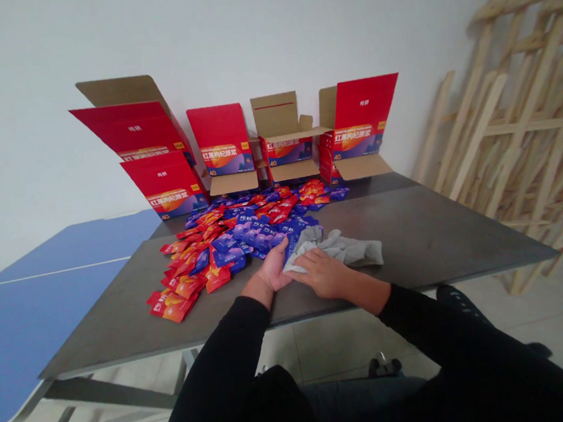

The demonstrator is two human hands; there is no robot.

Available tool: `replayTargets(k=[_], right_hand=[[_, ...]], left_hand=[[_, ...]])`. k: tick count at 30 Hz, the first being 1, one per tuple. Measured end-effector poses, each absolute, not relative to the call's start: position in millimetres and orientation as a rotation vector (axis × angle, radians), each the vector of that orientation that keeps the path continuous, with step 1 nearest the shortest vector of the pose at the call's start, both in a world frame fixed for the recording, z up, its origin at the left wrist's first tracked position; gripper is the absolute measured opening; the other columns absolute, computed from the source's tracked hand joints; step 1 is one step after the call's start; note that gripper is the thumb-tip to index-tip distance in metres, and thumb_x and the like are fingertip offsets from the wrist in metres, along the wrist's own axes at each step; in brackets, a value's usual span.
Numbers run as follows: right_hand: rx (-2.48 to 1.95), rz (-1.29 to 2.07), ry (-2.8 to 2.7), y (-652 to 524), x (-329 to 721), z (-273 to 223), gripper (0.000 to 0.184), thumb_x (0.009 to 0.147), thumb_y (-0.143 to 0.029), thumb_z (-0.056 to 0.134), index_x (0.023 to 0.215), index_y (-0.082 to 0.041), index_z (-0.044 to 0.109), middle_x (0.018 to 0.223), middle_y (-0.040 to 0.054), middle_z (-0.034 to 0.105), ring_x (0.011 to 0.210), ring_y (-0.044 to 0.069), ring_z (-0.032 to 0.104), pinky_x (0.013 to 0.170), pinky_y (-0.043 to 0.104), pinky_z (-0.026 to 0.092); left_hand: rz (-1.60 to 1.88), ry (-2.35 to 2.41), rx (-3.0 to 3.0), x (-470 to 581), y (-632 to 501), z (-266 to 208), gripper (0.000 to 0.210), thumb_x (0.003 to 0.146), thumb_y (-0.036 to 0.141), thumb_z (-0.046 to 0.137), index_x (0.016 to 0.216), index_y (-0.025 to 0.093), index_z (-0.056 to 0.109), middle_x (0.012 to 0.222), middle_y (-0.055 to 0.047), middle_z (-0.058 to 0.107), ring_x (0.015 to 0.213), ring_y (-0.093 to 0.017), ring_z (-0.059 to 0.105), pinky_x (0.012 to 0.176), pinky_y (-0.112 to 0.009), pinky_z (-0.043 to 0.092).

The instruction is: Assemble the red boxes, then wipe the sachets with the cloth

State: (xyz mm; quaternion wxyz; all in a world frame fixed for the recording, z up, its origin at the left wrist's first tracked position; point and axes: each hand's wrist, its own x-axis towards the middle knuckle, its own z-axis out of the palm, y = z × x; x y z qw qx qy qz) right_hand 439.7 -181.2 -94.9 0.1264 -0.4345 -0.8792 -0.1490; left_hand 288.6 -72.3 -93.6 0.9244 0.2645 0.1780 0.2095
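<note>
My left hand [274, 271], near the table's front edge, has its fingers closed around a purple sachet [290, 237]. A grey cloth [356, 250] is bunched under my right hand [322, 272], which presses part of it against that sachet. The cloth's loose end trails to the right along the tabletop. Just beyond my hands spreads a heap of purple sachets [258, 235] mixed with red-orange sachets [184, 281]. My palm and the cloth hide the lower part of the held sachet.
Several open red cartons stand along the wall at the table's back, among them a left carton [165, 183] and a right carton [357, 122]. Wooden frames [499, 128] lean at the right. A blue table [58, 288] adjoins the dark table [439, 234] on the left.
</note>
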Motion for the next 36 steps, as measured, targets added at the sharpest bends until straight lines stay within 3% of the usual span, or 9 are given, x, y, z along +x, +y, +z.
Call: replayTargets(k=[7,12,16,21,24,28,36], right_hand=[[-1.434,-0.453,-2.486,-179,440,-85,0.044,0.106,-0.023,0.049,0.145,-0.020,0.069,0.130,0.0180,0.067,0.112,0.031,0.053,0.096,0.046,0.038],[-1.552,-0.498,-2.435,-177,444,-81,0.046,0.107,-0.024,0.048,0.150,-0.019,0.065,0.131,0.0186,0.067,0.112,0.032,0.055,0.095,0.045,0.039],[-1.667,-0.471,-2.367,-175,448,-77,0.052,0.103,-0.032,0.059,0.154,-0.019,0.061,0.137,0.0201,0.065,0.116,0.035,0.056,0.100,0.047,0.039],[-1.804,-0.460,-2.291,-173,452,-73,0.059,0.101,-0.034,0.062,0.157,-0.016,0.057,0.139,0.0230,0.063,0.118,0.038,0.056,0.098,0.047,0.040],[-1.871,-0.461,-2.223,-171,454,-73,0.059,0.101,-0.030,0.059,0.158,-0.016,0.056,0.139,0.0238,0.063,0.119,0.038,0.054,0.098,0.047,0.041],[-1.918,-0.470,-2.169,-170,457,-73,0.064,0.099,-0.033,0.062,0.160,-0.017,0.054,0.140,0.0245,0.061,0.119,0.039,0.053,0.097,0.048,0.041],[-2.079,-0.463,-2.030,-166,471,-72,0.056,0.104,-0.024,0.048,0.159,-0.017,0.056,0.136,0.0247,0.061,0.120,0.037,0.053,0.098,0.046,0.041]], left_hand=[[0.398,0.406,0.596,287,-78,-89,0.059,0.108,0.058,0.049,0.144,0.015,0.066,0.112,-0.015,0.080,0.095,-0.028,0.079,0.085,-0.037,0.062],[0.389,0.419,0.625,287,-83,-86,0.067,0.107,0.068,0.043,0.142,0.016,0.067,0.112,-0.015,0.080,0.096,-0.028,0.079,0.087,-0.037,0.062],[0.347,0.409,0.652,289,-84,-88,0.068,0.105,0.070,0.045,0.142,0.017,0.067,0.112,-0.016,0.080,0.101,-0.030,0.079,0.089,-0.041,0.062],[0.361,0.461,0.710,290,-84,-94,0.053,0.106,0.058,0.057,0.137,0.017,0.070,0.110,-0.015,0.080,0.095,-0.028,0.079,0.087,-0.040,0.063],[0.387,0.474,0.749,290,-85,-96,0.041,0.102,0.038,0.072,0.138,0.020,0.068,0.108,-0.012,0.079,0.089,-0.025,0.079,0.086,-0.039,0.064],[0.434,0.479,0.810,288,-86,-98,0.053,0.092,0.015,0.081,0.141,0.025,0.063,0.110,-0.009,0.078,0.090,-0.024,0.080,0.088,-0.042,0.064],[0.413,0.491,0.854,285,-88,-94,0.044,0.089,0.014,0.083,0.128,0.022,0.066,0.111,-0.010,0.076,0.091,-0.027,0.080,0.080,-0.043,0.067]])
